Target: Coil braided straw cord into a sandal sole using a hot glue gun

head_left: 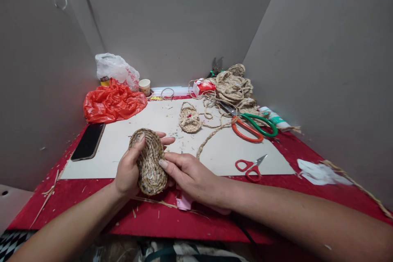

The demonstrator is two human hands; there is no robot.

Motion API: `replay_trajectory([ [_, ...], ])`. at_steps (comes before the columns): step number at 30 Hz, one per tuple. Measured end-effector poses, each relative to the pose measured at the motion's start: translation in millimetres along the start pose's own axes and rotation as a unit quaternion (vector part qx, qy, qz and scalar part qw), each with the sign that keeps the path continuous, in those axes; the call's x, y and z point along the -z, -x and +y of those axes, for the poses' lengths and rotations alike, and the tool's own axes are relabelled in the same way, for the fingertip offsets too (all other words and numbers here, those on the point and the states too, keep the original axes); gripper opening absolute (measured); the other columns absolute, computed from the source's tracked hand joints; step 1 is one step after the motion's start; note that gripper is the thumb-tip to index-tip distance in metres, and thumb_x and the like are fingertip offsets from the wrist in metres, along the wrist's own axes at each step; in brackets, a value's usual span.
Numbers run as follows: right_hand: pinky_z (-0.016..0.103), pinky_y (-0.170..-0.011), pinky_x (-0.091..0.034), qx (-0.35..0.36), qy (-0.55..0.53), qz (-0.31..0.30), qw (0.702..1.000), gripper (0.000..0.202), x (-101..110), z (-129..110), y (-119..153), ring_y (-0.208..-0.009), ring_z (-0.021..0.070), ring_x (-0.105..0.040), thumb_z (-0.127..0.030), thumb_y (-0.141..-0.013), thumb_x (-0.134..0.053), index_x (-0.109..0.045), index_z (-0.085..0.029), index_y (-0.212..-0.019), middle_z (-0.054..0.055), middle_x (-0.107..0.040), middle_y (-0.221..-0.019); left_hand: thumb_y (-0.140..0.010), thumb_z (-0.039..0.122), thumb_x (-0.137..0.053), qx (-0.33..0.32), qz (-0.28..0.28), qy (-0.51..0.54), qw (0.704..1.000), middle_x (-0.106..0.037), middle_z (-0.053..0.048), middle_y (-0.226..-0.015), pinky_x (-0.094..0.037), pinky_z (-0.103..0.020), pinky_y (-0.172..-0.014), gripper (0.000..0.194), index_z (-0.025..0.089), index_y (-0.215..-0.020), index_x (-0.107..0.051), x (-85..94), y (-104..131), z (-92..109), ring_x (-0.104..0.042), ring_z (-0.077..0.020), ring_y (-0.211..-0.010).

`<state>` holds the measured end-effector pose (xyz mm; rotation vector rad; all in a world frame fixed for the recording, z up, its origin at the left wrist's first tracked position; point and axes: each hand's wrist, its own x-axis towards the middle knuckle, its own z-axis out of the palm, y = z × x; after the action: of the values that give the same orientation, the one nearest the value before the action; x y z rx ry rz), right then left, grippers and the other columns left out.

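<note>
A woven straw sole (150, 163), shaped like a small shoe sole with coiled rows, is held up above the front of the table. My left hand (130, 168) grips it from the left, thumb on its face and fingers behind. At its right edge, my right hand (192, 176) pinches the rim between thumb and forefinger. Under the right hand lies a pink object (184, 201), mostly covered, so its kind does not show. Beyond the hands, a small woven straw slipper (189, 118) with a red spot rests on the pale board (123, 131).
Large scissors (248, 127) with red and green handles lie near a heap of straw rope (235, 86). Small red scissors (251, 168) sit at the board's front right. A phone (88, 141), red plastic bag (113, 102) and paper cup (144, 86) are left. Grey panels enclose the table.
</note>
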<state>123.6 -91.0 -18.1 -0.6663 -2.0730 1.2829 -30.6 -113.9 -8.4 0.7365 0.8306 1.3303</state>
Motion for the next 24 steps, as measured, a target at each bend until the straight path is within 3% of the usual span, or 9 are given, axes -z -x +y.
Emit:
replay_trajectory([
  [8,0.024,-0.059,-0.043,-0.025,-0.014,-0.031,0.999,0.030,10,-4,-1,-0.062,0.0122,-0.049,-0.038,-0.094,-0.047,-0.057,-0.016,-0.077,-0.001,-0.054,-0.068,-0.083,0.040,-0.063,-0.025,0.007,-0.035,0.999,-0.076,-0.011,-0.101,-0.053,-0.035,-0.081,0.032,0.013,-0.094,-0.073,3.0,0,3,-0.070,-0.0248,-0.087],
  [14,0.032,-0.072,-0.053,-0.051,-0.067,0.112,0.990,0.036,19,-4,-7,-0.076,0.0208,-0.066,-0.053,-0.083,-0.060,-0.072,-0.020,-0.092,0.004,-0.071,-0.081,-0.072,0.042,-0.075,-0.046,0.037,-0.038,0.998,-0.072,-0.006,-0.072,-0.052,-0.032,-0.070,0.035,0.011,-0.088,-0.073,5.6,-7,0,-0.065,-0.0184,-0.064],
  [19,0.041,-0.075,-0.054,-0.165,-0.005,0.165,0.972,0.033,20,10,-6,-0.079,0.0262,-0.069,-0.058,-0.068,-0.071,-0.075,-0.028,-0.079,0.011,-0.075,-0.088,-0.059,0.046,-0.083,-0.070,0.006,-0.024,0.997,-0.064,-0.003,-0.070,-0.047,-0.029,-0.068,0.042,0.011,-0.077,-0.068,8.0,-7,-8,-0.056,-0.0136,-0.063],
  [24,0.044,-0.072,-0.054,-0.184,-0.010,0.246,0.951,0.035,18,24,-9,-0.079,0.0271,-0.070,-0.056,-0.058,-0.078,-0.075,-0.030,-0.081,0.010,-0.074,-0.086,-0.055,0.046,-0.084,-0.088,-0.026,-0.019,0.996,-0.062,-0.003,-0.076,-0.046,-0.031,-0.071,0.044,0.014,-0.079,-0.066,10.3,-6,-7,-0.054,-0.0146,-0.068],
])
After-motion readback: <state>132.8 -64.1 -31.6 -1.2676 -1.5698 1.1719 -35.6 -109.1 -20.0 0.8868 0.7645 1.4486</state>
